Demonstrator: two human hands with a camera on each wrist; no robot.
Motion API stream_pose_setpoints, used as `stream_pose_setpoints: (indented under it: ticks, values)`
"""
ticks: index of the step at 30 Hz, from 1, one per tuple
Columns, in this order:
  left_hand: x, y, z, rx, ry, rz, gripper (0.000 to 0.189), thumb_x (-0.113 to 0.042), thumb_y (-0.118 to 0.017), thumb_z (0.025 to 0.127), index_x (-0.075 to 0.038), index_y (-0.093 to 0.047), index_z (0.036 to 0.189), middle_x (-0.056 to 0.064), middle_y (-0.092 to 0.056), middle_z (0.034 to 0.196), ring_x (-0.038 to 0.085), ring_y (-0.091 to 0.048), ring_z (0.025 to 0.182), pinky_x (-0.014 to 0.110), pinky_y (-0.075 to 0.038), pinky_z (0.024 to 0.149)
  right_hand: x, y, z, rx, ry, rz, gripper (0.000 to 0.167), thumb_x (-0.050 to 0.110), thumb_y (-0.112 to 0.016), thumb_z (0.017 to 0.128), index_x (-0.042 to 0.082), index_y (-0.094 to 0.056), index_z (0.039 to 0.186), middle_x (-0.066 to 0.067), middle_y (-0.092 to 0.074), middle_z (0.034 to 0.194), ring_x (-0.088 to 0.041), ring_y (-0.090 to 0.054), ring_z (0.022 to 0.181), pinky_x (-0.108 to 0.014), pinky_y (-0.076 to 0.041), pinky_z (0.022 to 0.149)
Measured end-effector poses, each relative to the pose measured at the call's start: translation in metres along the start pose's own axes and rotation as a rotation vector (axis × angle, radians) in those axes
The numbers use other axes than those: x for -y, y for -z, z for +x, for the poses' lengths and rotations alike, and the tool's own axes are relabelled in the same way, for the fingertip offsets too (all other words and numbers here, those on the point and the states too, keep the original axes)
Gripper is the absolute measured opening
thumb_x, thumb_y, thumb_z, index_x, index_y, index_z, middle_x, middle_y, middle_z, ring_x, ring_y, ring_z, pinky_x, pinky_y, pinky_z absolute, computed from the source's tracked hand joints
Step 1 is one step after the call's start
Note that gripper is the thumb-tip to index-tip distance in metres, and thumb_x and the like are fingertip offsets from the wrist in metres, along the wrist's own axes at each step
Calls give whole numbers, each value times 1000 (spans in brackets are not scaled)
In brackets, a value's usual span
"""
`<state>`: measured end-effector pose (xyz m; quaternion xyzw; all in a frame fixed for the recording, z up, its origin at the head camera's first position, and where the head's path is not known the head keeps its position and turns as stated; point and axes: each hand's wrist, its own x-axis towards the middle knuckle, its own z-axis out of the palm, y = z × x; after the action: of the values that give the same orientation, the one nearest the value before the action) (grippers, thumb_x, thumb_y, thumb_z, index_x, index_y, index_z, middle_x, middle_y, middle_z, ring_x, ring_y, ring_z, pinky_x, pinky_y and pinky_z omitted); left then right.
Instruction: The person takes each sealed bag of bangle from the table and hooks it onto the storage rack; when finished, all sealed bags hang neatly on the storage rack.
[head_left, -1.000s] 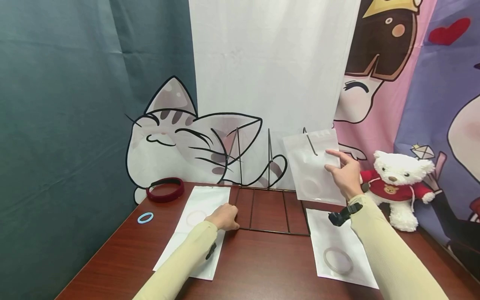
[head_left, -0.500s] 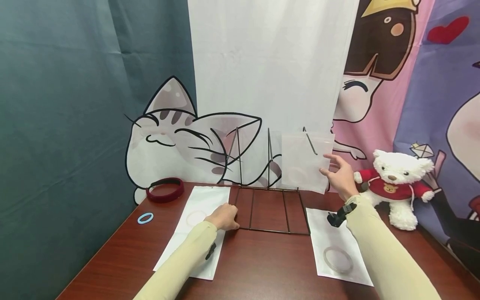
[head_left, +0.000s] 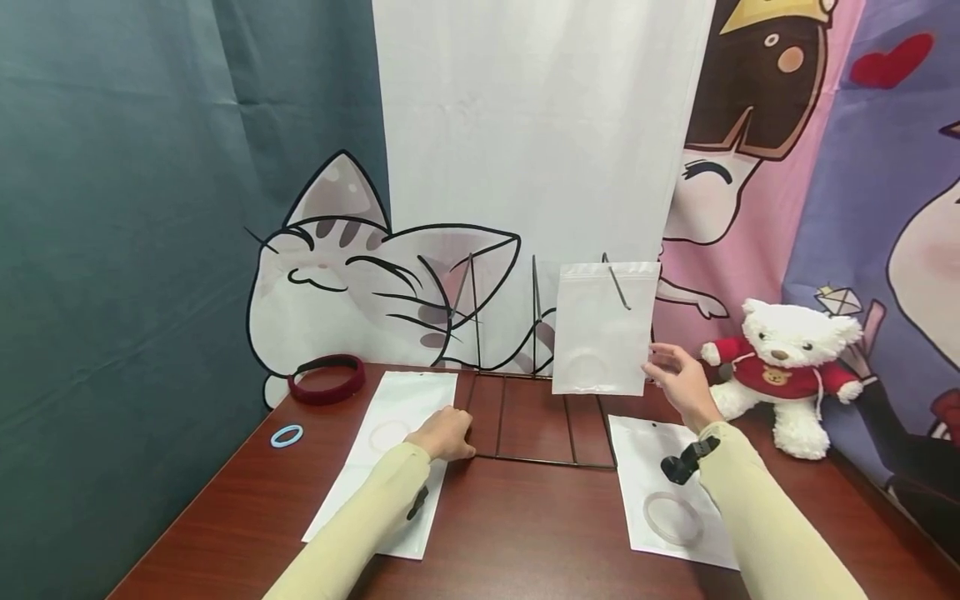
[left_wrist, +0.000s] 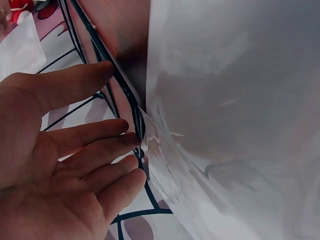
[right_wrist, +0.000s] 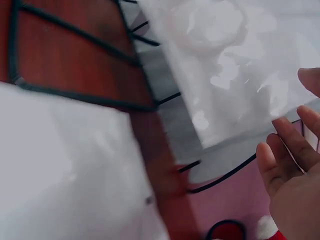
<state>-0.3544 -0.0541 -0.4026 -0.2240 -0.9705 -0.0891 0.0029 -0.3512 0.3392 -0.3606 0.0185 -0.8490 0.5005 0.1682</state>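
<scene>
A black wire rack (head_left: 551,461) with upright hooks stands on the table. From its right hook hangs a white zip bag (head_left: 603,325), a round ring shape showing through near its bottom. My right hand (head_left: 681,385) is beside the bag's lower right edge, fingers loosely extended and holding nothing. My left hand (head_left: 442,433) rests at the rack's left front corner; in the left wrist view its fingertips (left_wrist: 131,141) and thumb touch the wire. Under the left forearm lies a white bag (head_left: 420,396) with a faint ring. Another white bag (head_left: 637,442) with a clear ring lies at right.
A dark red headband (head_left: 327,392) and a light blue ring (head_left: 287,436) lie at the table's left side. A white teddy bear (head_left: 789,333) in a red top sits at the right. Printed curtains (head_left: 540,125) hang directly behind the table.
The hanging bag has swung from tilted, through a backward swing, to hanging straight. My right hand has drawn down along its right edge. My left hand has stayed at the rack.
</scene>
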Motion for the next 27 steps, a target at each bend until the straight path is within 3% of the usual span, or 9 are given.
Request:
stream_pose_setpoints:
  ticks: [2,7,10,13,16,20,27]
  values:
    - [0,0,0,-3,-3,-2,25,-23,-83,79,-5,-67,86,8,-68,83,20,-58,77,35,-51,73,-10,-2,-4,7,-18,3,56,25,-58,102,1,-41,149,-28,-53,140,15,-53,89,-15,-50,78]
    - [1,0,0,-4,-1,3,26,-24,-84,79,-5,-68,86,9,-69,85,22,-61,79,36,-52,75,-29,0,-16,37,-74,-32,52,23,-57,103,-3,-42,145,-30,-56,136,17,-52,87,-24,-55,80]
    - [1,0,0,-3,2,5,27,-24,-84,79,-4,-68,87,9,-70,85,22,-62,80,37,-53,76,-39,7,-21,71,-67,-158,48,20,-60,101,-6,-48,139,-31,-61,129,4,-61,91,-28,-55,79]
    - [2,0,0,-1,-3,7,27,-25,-84,79,-4,-69,88,9,-70,85,22,-62,80,37,-53,76,-49,19,-25,96,-23,-347,43,16,-64,96,-9,-54,131,-31,-66,119,-21,-69,95,-36,-54,80]
    - [2,1,1,-1,-5,11,27,-25,-84,79,-4,-69,88,9,-70,85,22,-62,80,37,-53,76,-60,30,-28,98,21,-505,42,12,-67,90,-9,-57,125,-30,-68,112,-39,-67,100,-48,-52,84]
    - [2,1,1,-3,0,16,27,-25,-84,79,-5,-68,87,9,-69,85,22,-62,81,37,-53,76,-71,41,-32,111,30,-584,46,10,-70,85,-9,-57,125,-31,-67,112,-43,-65,101,-57,-50,87]
    - [1,1,1,14,2,11,26,-25,-84,80,-5,-69,89,9,-69,84,19,-59,76,35,-51,73,-84,49,-39,183,-9,-603,61,12,-78,77,-10,-54,128,-34,-63,119,-49,-60,110,-61,-47,91]
